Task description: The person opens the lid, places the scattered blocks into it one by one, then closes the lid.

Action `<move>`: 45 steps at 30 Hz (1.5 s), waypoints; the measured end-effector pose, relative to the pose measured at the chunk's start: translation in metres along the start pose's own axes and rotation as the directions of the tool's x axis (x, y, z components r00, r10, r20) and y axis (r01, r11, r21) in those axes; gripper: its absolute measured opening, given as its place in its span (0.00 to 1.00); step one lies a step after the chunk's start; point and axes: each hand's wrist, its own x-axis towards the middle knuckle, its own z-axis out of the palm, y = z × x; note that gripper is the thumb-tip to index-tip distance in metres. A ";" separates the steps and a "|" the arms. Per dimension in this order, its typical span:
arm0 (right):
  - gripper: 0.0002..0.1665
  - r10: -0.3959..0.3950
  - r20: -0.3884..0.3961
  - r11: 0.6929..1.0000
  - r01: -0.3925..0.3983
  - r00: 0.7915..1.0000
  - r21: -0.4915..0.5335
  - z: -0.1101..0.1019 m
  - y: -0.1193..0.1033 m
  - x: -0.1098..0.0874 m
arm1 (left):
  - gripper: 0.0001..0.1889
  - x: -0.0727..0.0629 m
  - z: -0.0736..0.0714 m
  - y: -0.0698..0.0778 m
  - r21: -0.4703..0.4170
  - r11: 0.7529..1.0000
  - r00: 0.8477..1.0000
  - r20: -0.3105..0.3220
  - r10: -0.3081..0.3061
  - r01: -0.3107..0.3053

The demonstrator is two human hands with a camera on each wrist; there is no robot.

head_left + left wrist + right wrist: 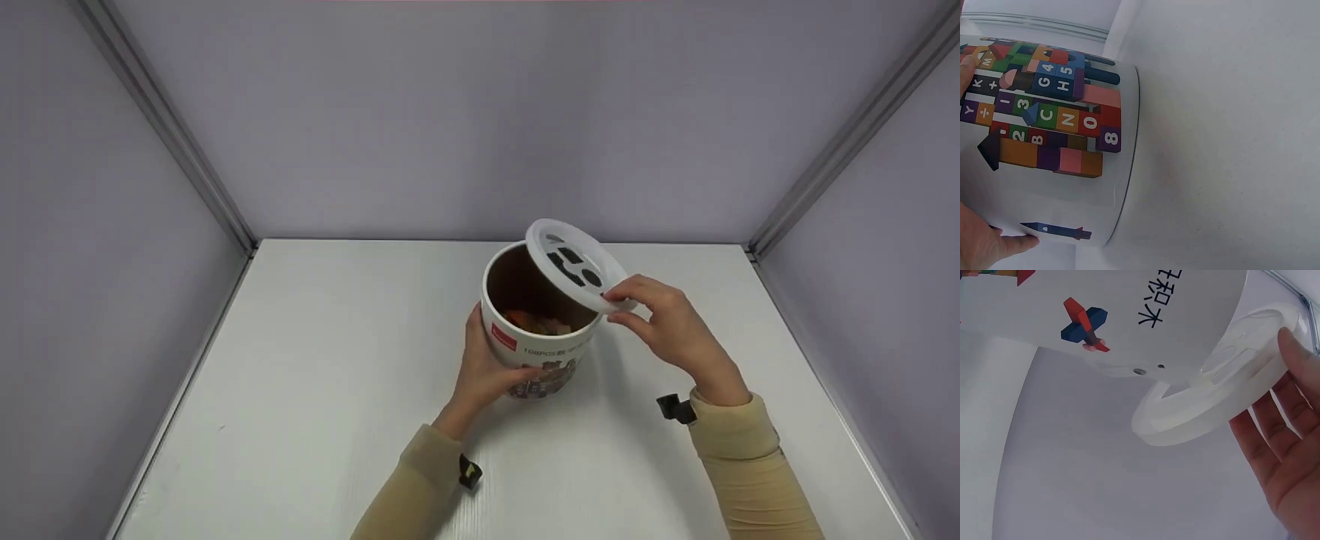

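Note:
A round white bucket (541, 346) printed with letter and number blocks stands on the table, its top uncovered. Colourful pieces (536, 322) lie low inside it. My left hand (484, 367) grips the bucket's near left side, thumb across the front; part of that hand (979, 239) shows at the edge of the left wrist view. Between thumb and fingers my right hand (664, 322) pinches the edge of a white lid (577, 262) with cut-out openings. Tilted, the lid overlaps the bucket's right rim. In the right wrist view the lid's underside (1202, 410) shows beside the bucket wall.
The white table (300, 375) is bounded by a grey back wall (420, 120) and side walls, with metal corner posts (169, 135). Dark camera mounts (677, 409) sit at both wrists.

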 end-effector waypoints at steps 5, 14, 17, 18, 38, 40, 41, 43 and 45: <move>0.20 -0.079 0.047 0.991 0.083 0.996 -0.105 0.007 -0.009 0.005 | 0.73 0.002 0.001 -0.003 0.005 1.000 1.000 0.001 -0.010 0.010; 0.19 -0.126 0.156 0.983 0.144 0.980 -0.112 0.013 -0.011 0.009 | 0.73 0.000 0.001 0.000 0.001 0.999 0.999 0.002 -0.034 0.034; 0.20 -0.141 0.186 0.983 0.160 0.972 -0.088 0.013 -0.010 0.010 | 0.72 0.000 0.001 0.000 -0.013 0.999 0.999 0.000 -0.039 0.039; 0.20 -0.144 0.194 0.984 0.161 0.971 -0.080 0.013 -0.009 0.011 | 0.72 0.001 0.001 0.000 -0.014 0.999 0.999 -0.002 -0.037 0.037; 0.18 0.034 0.151 0.999 -0.033 0.988 -0.009 0.010 0.024 0.007 | 0.72 0.001 0.000 -0.001 0.002 0.999 0.999 0.007 -0.038 0.038; 0.18 0.048 0.154 0.999 -0.049 0.987 0.002 0.010 0.026 0.007 | 0.72 0.001 0.000 -0.001 0.009 0.999 0.999 0.006 -0.038 0.038; 0.18 0.056 0.156 0.998 -0.058 0.986 0.004 0.010 0.027 0.007 | 0.72 0.001 0.000 0.000 0.012 0.999 0.999 0.005 -0.038 0.038; 0.18 0.075 0.165 0.997 -0.077 0.983 0.005 0.009 0.029 0.006 | 0.72 0.000 0.000 0.000 0.014 0.999 0.999 0.005 -0.037 0.037; 0.18 0.095 0.180 0.995 -0.098 0.979 0.013 0.009 0.031 0.006 | 0.72 0.001 0.000 0.000 0.010 0.999 0.999 0.006 -0.038 0.038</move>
